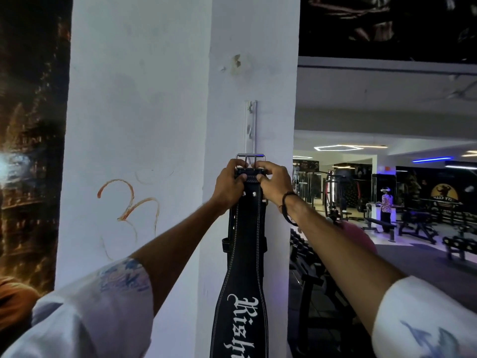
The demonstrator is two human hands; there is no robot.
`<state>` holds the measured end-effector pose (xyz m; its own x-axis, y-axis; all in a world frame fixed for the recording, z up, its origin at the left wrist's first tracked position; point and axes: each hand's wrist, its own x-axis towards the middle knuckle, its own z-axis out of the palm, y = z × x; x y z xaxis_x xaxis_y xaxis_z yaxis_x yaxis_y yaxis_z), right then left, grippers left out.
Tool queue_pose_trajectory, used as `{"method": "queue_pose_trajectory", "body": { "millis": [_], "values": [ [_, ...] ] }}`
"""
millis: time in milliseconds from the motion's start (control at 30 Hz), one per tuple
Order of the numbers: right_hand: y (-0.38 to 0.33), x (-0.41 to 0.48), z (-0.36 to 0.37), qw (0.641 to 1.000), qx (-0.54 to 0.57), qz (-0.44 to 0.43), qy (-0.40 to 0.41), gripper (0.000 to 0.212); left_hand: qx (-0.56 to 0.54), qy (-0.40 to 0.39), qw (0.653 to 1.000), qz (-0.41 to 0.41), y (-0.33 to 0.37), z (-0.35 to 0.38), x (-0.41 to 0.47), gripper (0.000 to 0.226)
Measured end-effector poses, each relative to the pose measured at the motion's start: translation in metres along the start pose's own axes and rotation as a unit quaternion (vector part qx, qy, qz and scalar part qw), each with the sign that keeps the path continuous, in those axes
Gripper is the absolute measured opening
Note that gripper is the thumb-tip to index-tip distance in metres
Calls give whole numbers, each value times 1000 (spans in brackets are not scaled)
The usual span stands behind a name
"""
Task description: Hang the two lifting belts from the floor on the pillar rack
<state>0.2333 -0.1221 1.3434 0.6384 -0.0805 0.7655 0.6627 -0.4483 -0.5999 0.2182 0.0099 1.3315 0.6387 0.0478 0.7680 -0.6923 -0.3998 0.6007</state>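
A black leather lifting belt [245, 254] with white stitching and white lettering hangs down along the white pillar [144, 112]. Its silver buckle [250, 159] is at the top, just under the lower end of a narrow white hook rack [251, 125] fixed upright on the pillar. My left hand [229, 186] grips the belt's top from the left. My right hand [273, 183] grips it from the right. Both thumbs press on the front of the belt below the buckle. I cannot tell whether the buckle sits on a hook. A second belt is not in view.
A dark poster wall [31, 151] lies left of the pillar. To the right the gym opens up, with benches and machines [413, 223] and a person [386, 205] standing far off. A dumbbell rack [309, 254] stands close beside the pillar.
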Motion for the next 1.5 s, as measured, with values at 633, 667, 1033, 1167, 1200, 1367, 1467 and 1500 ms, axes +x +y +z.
{"method": "queue_pose_trajectory", "body": {
  "millis": [633,667,1033,1167,1200,1367,1467,1500],
  "values": [
    [-1,16,19,996,14,80,44,34,-38,33,992,-118,-25,8,29,31],
    [-1,16,20,995,4,78,56,34,-26,54,992,-115,-25,9,29,32],
    [-1,33,20,985,-20,153,73,29,218,116,966,-74,-12,11,44,32],
    [-2,31,20,983,-14,171,61,34,213,114,967,-84,-14,12,42,34],
    [-2,31,19,983,-9,179,49,32,211,108,967,-89,-15,11,41,34],
    [-13,24,-1,972,38,224,-56,20,189,21,979,-78,-19,-1,32,31],
    [-15,14,-9,965,68,220,-128,44,261,-15,964,-49,-12,-13,17,34],
    [-14,8,-11,963,66,217,-148,50,293,-19,955,-41,-11,-16,11,37]
  ]
}}
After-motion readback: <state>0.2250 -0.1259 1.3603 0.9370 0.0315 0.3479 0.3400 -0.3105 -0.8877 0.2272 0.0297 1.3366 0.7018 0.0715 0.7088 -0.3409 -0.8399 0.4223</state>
